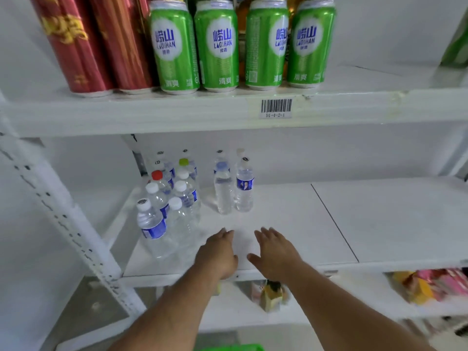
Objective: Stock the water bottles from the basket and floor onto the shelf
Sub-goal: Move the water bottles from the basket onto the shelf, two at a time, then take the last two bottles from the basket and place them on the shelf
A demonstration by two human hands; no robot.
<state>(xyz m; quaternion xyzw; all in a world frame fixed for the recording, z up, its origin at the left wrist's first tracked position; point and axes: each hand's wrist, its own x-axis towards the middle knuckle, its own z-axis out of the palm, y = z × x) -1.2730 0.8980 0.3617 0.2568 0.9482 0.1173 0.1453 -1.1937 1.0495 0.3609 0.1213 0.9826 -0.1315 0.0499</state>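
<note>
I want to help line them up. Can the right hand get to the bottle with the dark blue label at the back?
Probably yes. The right hand is open and empty over the shelf, and nothing stands between it and the bottle with the dark blue label.

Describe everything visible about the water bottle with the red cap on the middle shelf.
The red-capped bottle is a small clear plastic water bottle, upright and capped, in the left cluster of bottles on the white middle shelf. It stands in the left column, behind two white-capped bottles that hide most of its body, so only the red cap and clear shoulder show, and no label of its own can be made out. Neighbouring bottles crowd it closely; contact cannot be confirmed. Neither hand touches it.
</note>
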